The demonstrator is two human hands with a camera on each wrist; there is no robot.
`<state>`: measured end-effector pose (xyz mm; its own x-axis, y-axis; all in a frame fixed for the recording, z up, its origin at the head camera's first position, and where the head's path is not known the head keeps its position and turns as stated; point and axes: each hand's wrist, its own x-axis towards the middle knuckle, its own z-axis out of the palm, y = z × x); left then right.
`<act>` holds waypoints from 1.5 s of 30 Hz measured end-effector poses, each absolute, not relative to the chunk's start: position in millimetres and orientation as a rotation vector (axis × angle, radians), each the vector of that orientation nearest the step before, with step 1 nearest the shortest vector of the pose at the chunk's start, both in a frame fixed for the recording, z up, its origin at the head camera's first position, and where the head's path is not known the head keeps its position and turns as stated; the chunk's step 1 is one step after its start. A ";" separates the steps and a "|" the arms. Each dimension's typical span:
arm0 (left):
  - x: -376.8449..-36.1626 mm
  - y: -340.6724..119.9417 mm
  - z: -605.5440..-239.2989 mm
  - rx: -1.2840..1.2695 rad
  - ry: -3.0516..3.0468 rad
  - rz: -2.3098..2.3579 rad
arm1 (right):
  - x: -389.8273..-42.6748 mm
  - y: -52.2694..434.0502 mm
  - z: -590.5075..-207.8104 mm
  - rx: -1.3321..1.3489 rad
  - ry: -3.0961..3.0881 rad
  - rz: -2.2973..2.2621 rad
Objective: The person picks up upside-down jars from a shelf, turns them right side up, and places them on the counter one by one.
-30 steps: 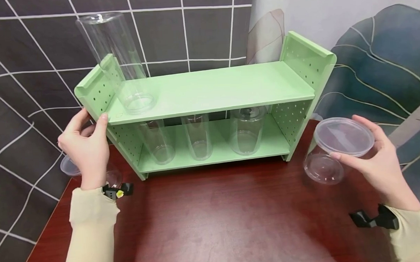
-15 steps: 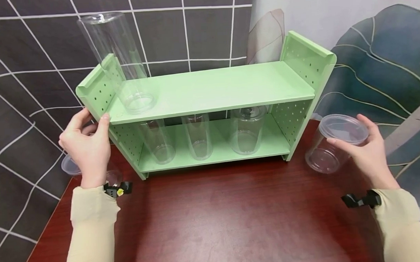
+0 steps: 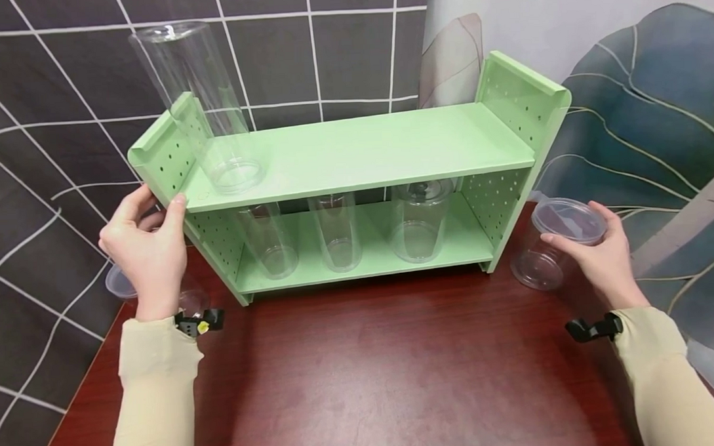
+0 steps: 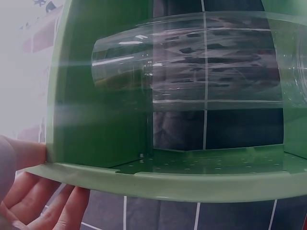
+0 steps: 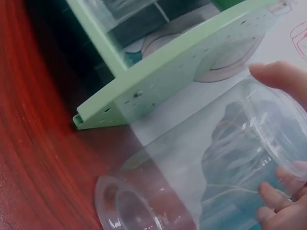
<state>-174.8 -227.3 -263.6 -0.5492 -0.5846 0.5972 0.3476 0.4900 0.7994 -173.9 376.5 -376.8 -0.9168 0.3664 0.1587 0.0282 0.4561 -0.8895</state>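
Observation:
My left hand [image 3: 148, 250] grips the left side panel of a green two-tier metal shelf [image 3: 360, 151], thumb on the front and fingers behind the edge, also seen in the left wrist view. At the right, my right hand [image 3: 606, 260] holds a clear plastic jar [image 3: 538, 269] near its lidded top, thumb and fingers on opposite sides of the rim. This jar tilts slightly, its base close over the table, right of the shelf. A tall clear jar [image 3: 211, 103] stands at the left end of the upper tier.
On the lower tier stand two narrow clear jars [image 3: 336, 233] and a wider one [image 3: 419, 224]. Behind my left forearm, a translucent lid [image 3: 119, 282] shows on another clear container. The dark red table [image 3: 385, 366] meets a tiled-pattern backdrop [image 3: 351, 52].
My right hand has moved left and farther from me, bringing the jar closer to the shelf's right side. The left hand and shelf have stayed in place.

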 end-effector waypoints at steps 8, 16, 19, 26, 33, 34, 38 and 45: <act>-176.2 -229.4 -263.6 0.204 -1.769 -1.225 | -180.4 376.5 -379.6 -0.333 -2.376 1.471; -176.0 -228.4 -265.0 0.192 -1.781 -1.227 | -199.1 376.7 -384.2 -0.330 -2.327 1.488; -176.1 -228.1 -265.1 0.193 -1.777 -1.232 | -202.7 375.8 -384.5 -0.333 -2.316 1.498; -177.0 -228.7 -266.5 0.188 -1.772 -1.238 | -198.8 372.5 -376.9 -0.329 -2.358 1.433; -177.3 -231.1 -265.8 0.186 -1.780 -1.206 | -177.1 343.3 -326.7 -0.212 -2.139 1.336; -177.3 -231.6 -265.6 0.188 -1.780 -1.203 | -172.8 336.0 -316.0 -0.185 -2.093 1.340; -177.3 -232.9 -265.7 0.194 -1.783 -1.203 | -155.9 303.5 -277.0 -0.025 -1.833 1.466; -177.6 -233.2 -267.1 0.191 -1.796 -1.204 | -141.9 253.3 -239.4 0.413 -1.334 1.918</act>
